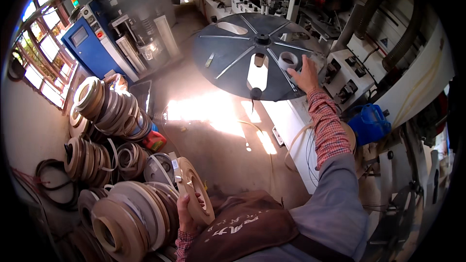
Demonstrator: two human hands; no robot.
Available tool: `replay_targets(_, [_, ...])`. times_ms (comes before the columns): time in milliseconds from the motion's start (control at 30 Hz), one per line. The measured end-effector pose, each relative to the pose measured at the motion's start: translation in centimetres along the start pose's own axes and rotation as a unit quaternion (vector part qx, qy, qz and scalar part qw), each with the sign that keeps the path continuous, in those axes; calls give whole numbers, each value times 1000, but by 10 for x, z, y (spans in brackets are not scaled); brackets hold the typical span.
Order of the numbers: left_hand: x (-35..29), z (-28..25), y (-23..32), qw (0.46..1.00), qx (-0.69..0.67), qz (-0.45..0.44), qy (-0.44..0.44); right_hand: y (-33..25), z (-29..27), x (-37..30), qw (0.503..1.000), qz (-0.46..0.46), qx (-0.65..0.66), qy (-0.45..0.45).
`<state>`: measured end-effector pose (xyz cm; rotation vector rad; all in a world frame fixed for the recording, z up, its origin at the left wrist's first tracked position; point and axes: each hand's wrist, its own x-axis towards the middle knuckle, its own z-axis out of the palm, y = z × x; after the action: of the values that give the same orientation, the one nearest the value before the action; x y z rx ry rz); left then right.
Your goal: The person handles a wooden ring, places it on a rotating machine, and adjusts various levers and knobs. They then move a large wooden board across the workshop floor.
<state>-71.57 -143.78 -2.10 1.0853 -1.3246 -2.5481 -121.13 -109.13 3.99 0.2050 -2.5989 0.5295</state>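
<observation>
The left hand (185, 211) clamped a tan coil (185, 177), seemingly a good steadying hold, while the right hand (306, 76), fingers apart, perhaps touched a white ring (282, 61)

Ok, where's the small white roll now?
In the head view, the white roll sits right of centre on the dark round table, just left of the right hand.

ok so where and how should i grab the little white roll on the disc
Probably best by its outer wall, pinched between thumb and fingers, coming from the right. The white roll appears to sit flat on the disc with its hole facing up, leaving the round wall exposed, and the open right hand is just to that side.
</observation>
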Motion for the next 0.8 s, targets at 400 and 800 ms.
replay_targets(400, [289, 13, 195, 997, -43, 19, -59, -32, 81, 133, 994, 100, 32, -19])
replay_targets(800, [414, 79, 375, 988, 32, 2, -153, -94, 180, 176, 995, 82, -56, -4])
